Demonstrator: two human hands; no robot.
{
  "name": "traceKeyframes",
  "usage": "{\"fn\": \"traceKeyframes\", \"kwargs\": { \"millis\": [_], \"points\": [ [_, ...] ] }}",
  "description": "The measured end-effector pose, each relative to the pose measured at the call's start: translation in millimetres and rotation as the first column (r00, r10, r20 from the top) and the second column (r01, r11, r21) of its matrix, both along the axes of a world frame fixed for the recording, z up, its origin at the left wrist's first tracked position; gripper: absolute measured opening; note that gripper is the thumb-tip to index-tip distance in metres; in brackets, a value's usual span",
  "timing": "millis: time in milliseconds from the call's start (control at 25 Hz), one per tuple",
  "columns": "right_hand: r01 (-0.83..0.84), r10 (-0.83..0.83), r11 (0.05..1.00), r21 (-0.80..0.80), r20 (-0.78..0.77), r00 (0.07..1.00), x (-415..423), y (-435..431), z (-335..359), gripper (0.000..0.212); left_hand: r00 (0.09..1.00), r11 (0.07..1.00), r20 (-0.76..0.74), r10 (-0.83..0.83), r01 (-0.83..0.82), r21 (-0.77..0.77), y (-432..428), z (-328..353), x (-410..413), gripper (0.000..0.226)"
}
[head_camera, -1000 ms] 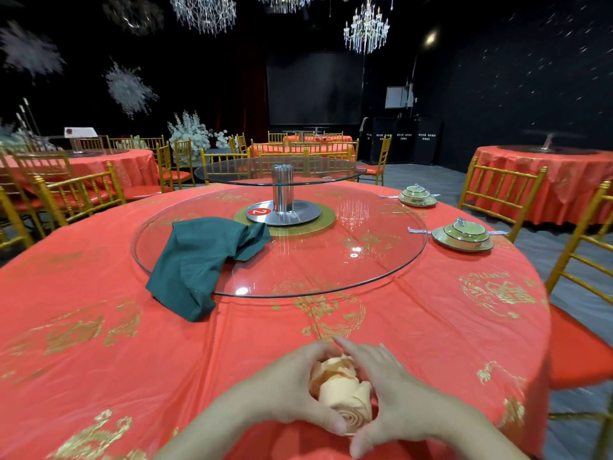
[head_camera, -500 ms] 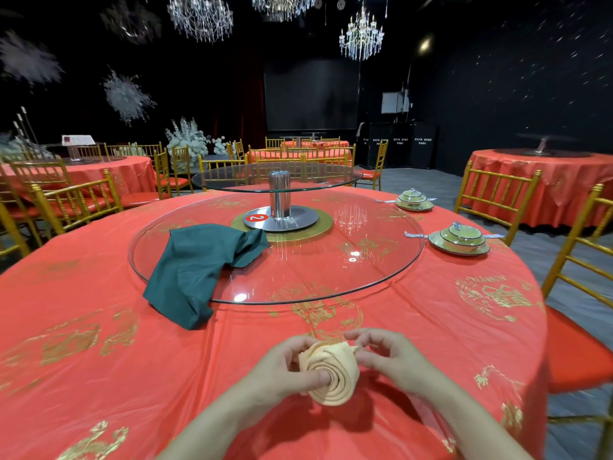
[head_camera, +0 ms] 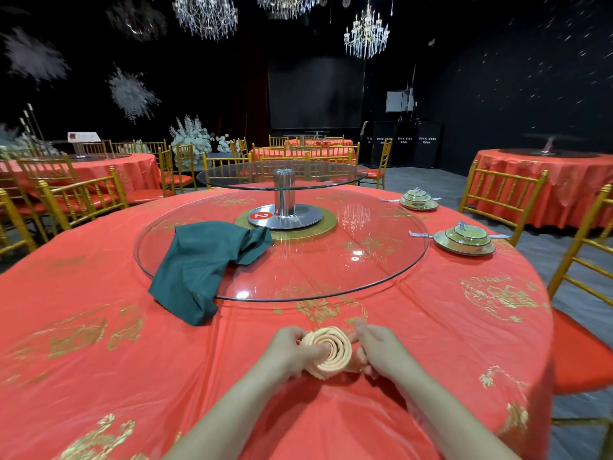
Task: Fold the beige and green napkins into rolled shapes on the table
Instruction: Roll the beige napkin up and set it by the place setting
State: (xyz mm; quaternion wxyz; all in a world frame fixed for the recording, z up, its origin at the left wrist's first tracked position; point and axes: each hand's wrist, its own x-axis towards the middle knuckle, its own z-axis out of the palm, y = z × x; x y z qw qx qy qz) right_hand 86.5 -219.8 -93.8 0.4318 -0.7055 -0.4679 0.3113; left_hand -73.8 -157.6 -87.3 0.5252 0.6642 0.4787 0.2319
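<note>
The beige napkin (head_camera: 330,352) is rolled into a tight spiral and stands on end on the red tablecloth (head_camera: 99,343), spiral face turned up toward me. My left hand (head_camera: 289,351) grips its left side with the thumb across the roll. My right hand (head_camera: 378,350) holds its right side, fingers curled round it. The green napkin (head_camera: 202,263) lies loose and crumpled, half on the glass turntable (head_camera: 365,260) and half hanging over its front left edge onto the cloth.
A smaller raised glass disc on a steel post (head_camera: 283,194) stands at the turntable's centre. Two green covered bowls on plates (head_camera: 466,239) (head_camera: 418,199) sit at the right. Gold chairs (head_camera: 501,197) ring the table; other red tables stand behind.
Both hands lifted the rolled beige napkin from lying near the table edge, turned its spiral face upward and carried it slightly farther onto the table. The green napkin has not moved.
</note>
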Motion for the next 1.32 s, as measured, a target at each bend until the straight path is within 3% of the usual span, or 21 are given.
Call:
{"fn": "traceKeyframes", "kwargs": {
  "millis": [120, 200, 280, 360, 480, 600, 720, 840, 920, 1080, 1200, 1320],
  "points": [
    [-0.045, 0.067, 0.995, -0.089, 0.269, 0.961, -3.1, 4.5, 4.2, 0.045, 0.99, 0.999, -0.141, 0.007, 0.001, 0.054, 0.7, 2.6, 3.5, 0.027],
    [0.022, -0.01, 0.999, -0.042, 0.268, 0.963, -2.1, 8.1, 3.3, 0.033, 0.967, 0.976, -0.248, 0.049, 0.007, 0.219, 2.2, 4.4, 1.3, 0.036],
    [0.095, -0.1, 0.995, 0.035, 0.234, 0.967, -4.2, 11.1, 4.0, 0.02, 0.928, 0.843, -0.337, 0.157, 0.052, 0.536, 1.3, 1.7, -2.0, 0.049],
    [0.114, -0.124, 0.992, 0.05, 0.323, 0.938, -9.2, 13.4, 5.9, 0.018, 0.914, 0.676, -0.393, 0.103, 0.225, 0.702, -5.4, 1.3, -0.8, 0.064],
    [0.079, -0.077, 0.997, 0.006, 0.303, 0.95, -6.5, 16.8, 9.4, 0.019, 0.813, 0.564, -0.582, -0.018, 0.489, 0.666, -18.1, -0.3, 7.5, 0.068],
    [0.105, -0.106, 0.994, 0.017, 0.158, 0.982, 12.5, 14.7, 8.8, 0.021, 0.783, 0.56, -0.621, -0.016, 0.522, 0.643, -17.7, -7.3, 6.2, 0.058],
    [0.158, -0.132, 0.987, -0.038, 0.38, 0.916, 17.3, 1.2, 6.5, 0.027, 0.744, 0.527, -0.668, -0.012, 0.573, 0.628, -15.2, -11.8, 5.4, 0.072],
    [0.134, -0.062, 0.988, -0.072, 0.617, 0.785, 3.1, -5.5, -3.7, 0.024, 0.734, 0.523, -0.679, -0.022, 0.587, 0.618, -18.3, -14.2, 10.0, 0.086],
    [0.133, -0.06, 0.989, -0.067, 0.639, 0.767, 4.7, -3.8, -1.6, 0.031, 0.736, 0.533, -0.677, -0.019, 0.58, 0.616, -20.9, -14.4, 12.6, 0.084],
    [0.194, -0.118, 0.979, -0.067, 0.588, 0.8, 26.0, -8.5, 3.9, 0.037, 0.714, 0.555, -0.7, -0.022, 0.591, 0.585, -19.4, -15.1, 17.5, 0.05],
    [0.222, -0.094, 0.968, -0.117, 0.651, 0.753, 24.2, -13.4, 1.9, 0.037, 0.68, 0.523, -0.733, 0.015, 0.619, 0.586, -23.2, -15.9, 25.5, 0.05],
    [0.215, -0.106, 0.973, -0.084, 0.662, 0.742, 21.4, -10.4, 8.4, 0.036, 0.694, 0.559, -0.72, 0.003, 0.595, 0.577, -21.5, -21.8, 28.5, 0.05]
  ]
}}
